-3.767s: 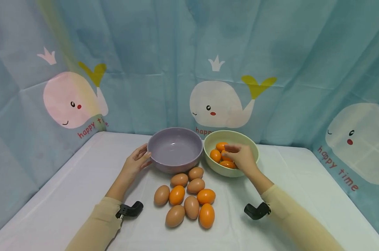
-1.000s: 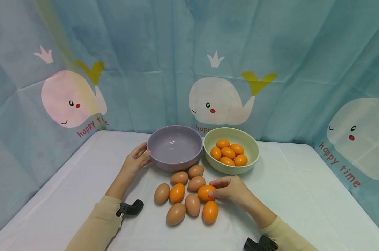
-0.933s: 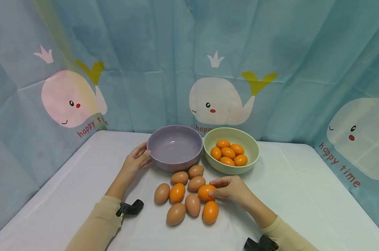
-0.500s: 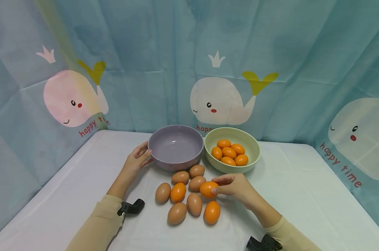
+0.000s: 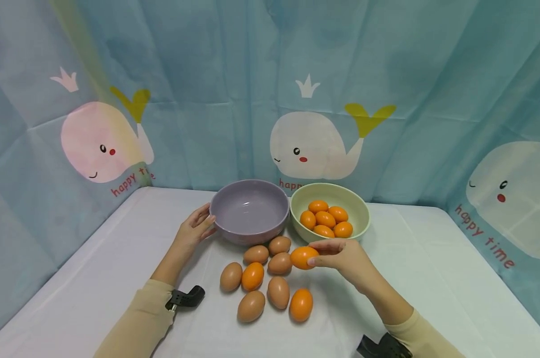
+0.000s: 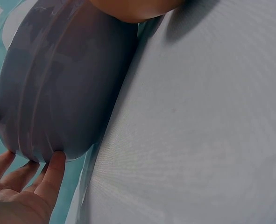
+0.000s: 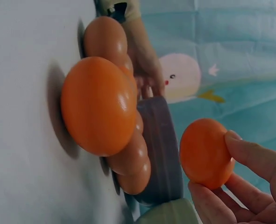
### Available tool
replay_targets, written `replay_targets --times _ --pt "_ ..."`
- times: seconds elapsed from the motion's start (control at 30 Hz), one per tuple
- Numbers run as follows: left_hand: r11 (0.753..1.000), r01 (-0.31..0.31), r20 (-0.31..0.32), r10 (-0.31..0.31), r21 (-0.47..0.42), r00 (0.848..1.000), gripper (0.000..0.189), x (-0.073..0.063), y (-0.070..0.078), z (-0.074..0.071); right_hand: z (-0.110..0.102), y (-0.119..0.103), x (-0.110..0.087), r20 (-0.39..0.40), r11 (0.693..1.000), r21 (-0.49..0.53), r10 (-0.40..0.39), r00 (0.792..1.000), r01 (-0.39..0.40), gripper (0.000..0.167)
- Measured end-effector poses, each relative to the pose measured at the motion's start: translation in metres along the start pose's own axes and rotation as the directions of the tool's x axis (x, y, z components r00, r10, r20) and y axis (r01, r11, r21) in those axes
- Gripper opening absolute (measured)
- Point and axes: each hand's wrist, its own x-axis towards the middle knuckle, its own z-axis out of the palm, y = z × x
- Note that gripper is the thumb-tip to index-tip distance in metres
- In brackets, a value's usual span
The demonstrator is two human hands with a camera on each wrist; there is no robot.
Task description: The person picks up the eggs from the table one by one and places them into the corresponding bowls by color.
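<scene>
In the head view, my right hand (image 5: 348,261) pinches an orange egg (image 5: 303,258) between thumb and fingers, raised just in front of the green bowl (image 5: 361,219). The right wrist view shows this orange egg (image 7: 205,151) held at the fingertips. My left hand (image 5: 193,231) rests against the left side of the purple bowl (image 5: 249,233), which has nothing in it. In the left wrist view its fingertips (image 6: 57,156) touch the outer wall, fingers fairly straight. Several orange eggs (image 5: 325,219) lie inside the green bowl.
Several brown eggs (image 5: 251,306) lie on the white cloth (image 5: 198,333) before the bowls. Two more orange eggs lie among them, one at the left (image 5: 252,276) and one at the front right (image 5: 301,305). A blue whale-print curtain (image 5: 234,129) hangs behind.
My right hand was over the green bowl earlier, then took hold of an orange egg from the group. It has since lifted the egg up and rightward. The left hand stays on the purple bowl.
</scene>
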Motion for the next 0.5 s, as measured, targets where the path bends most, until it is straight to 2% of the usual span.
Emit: replay_targets --times 0.5 --pt "1.000 0.004 0.004 -0.005 0.011 1.000 0.067 0.001 -0.003 -0.001 -0.029 -0.023 0.013 -0.069 0.996 -0.086 -0.002 0.998 -0.004 0.047"
